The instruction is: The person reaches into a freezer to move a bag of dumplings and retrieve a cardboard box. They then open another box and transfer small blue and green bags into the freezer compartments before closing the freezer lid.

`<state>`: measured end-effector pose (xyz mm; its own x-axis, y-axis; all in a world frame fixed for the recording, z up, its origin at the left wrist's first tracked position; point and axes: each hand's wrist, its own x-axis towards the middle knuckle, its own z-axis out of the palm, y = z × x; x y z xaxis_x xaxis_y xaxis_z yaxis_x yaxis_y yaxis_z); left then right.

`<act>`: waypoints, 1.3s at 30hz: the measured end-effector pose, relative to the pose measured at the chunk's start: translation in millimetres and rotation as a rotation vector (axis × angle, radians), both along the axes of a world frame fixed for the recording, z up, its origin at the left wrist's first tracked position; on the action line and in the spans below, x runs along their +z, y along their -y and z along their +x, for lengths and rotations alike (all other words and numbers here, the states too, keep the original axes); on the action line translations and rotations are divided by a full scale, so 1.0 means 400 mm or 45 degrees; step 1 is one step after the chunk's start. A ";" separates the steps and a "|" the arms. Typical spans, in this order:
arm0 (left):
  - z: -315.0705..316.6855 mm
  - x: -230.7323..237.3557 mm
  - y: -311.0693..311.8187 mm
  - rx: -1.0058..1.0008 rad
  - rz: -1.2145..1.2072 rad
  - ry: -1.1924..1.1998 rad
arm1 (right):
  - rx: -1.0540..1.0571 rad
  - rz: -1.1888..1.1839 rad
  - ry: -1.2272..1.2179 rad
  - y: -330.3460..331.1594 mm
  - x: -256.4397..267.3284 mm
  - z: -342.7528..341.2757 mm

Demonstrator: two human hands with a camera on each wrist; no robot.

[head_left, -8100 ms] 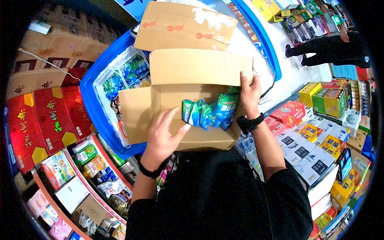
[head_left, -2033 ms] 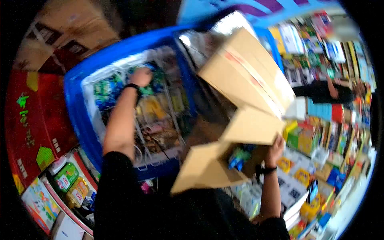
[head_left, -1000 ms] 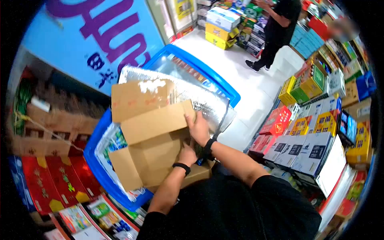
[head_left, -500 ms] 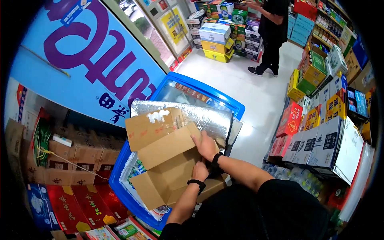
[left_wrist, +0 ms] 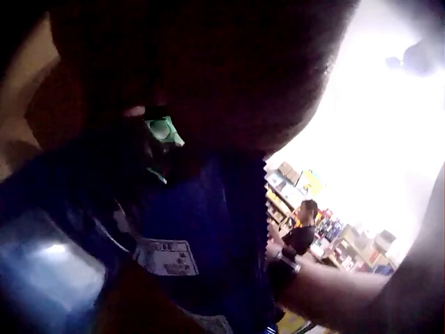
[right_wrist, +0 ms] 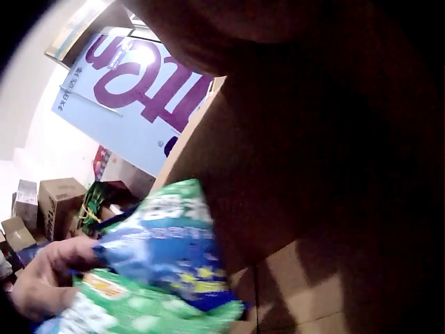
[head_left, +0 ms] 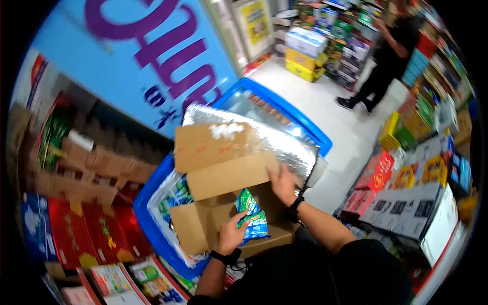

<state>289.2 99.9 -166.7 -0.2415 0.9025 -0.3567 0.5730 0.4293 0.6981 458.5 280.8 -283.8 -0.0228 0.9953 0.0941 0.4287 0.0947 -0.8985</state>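
My left hand (head_left: 233, 235) pinches green-and-blue plastic packets (head_left: 255, 225) over the open cardboard box (head_left: 206, 234). In the right wrist view, one packet (right_wrist: 167, 240) stands above another green one (right_wrist: 139, 306), the left fingers at their edge. A dark blue packet with a printed label (left_wrist: 170, 257) fills much of the left wrist view. My right hand (head_left: 284, 185) grips the raised flap (head_left: 229, 175) at its right end. Most of the box's inside on the right is in shadow or hidden by the packets.
Under the box is a chest freezer with a blue rim (head_left: 145, 195); similar packets (head_left: 178, 193) lie inside it. A silver insulating sheet (head_left: 290, 152) covers part of its top. Stacked cartons (head_left: 401, 203) flank the right. A person (head_left: 396, 46) stands at the back.
Two seconds ago my left hand was in the freezer and the box was tilted. Then it reached down inside the box. Now it has come up holding packets; my right hand stays at the flap.
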 end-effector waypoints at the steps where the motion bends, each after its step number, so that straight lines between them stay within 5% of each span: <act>1: -0.032 -0.001 0.022 -0.008 0.152 0.028 | -0.018 -0.038 0.065 -0.001 0.009 -0.003; 2: -0.069 -0.004 0.056 0.007 0.305 0.040 | -0.117 0.206 0.184 0.004 -0.016 -0.018; 5: -0.167 0.081 0.157 0.273 0.322 0.207 | 0.018 -0.167 0.087 -0.012 0.001 -0.008; 8: -0.302 0.118 0.251 0.572 0.402 0.151 | 0.034 -0.111 0.123 -0.011 0.010 -0.019; 11: -0.477 -0.027 0.367 0.945 0.420 -0.028 | 0.079 -0.081 0.001 -0.020 -0.035 -0.011; 17: -0.790 -0.292 0.476 1.354 0.472 0.161 | -0.011 0.006 0.129 -0.018 -0.022 -0.029; 18: -0.843 -0.332 0.480 1.350 0.515 0.243 | -0.038 0.024 0.177 -0.022 -0.037 -0.021; 21: -1.004 -0.453 0.447 1.182 0.405 -0.175 | -0.072 0.019 0.110 -0.032 -0.068 0.001; 26: -1.213 -0.680 0.321 1.226 0.468 -0.174 | -0.078 -0.005 0.200 -0.038 -0.064 0.024; 32: -1.298 -0.865 0.215 1.192 0.599 -0.252 | -0.130 -0.021 0.349 -0.030 -0.048 0.040; 37: -1.330 -0.979 0.241 0.978 0.411 -0.734 | -0.237 -0.019 0.170 -0.015 -0.023 -0.039; 39: -1.341 -0.985 0.231 0.975 0.280 -0.800 | -0.157 0.029 0.488 -0.048 -0.049 0.060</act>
<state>-247.4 7.7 -560.8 -0.8694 0.4563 0.1895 0.4881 0.7336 0.4729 482.6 300.1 -303.5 0.0590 0.9905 0.1243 0.7418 0.0398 -0.6695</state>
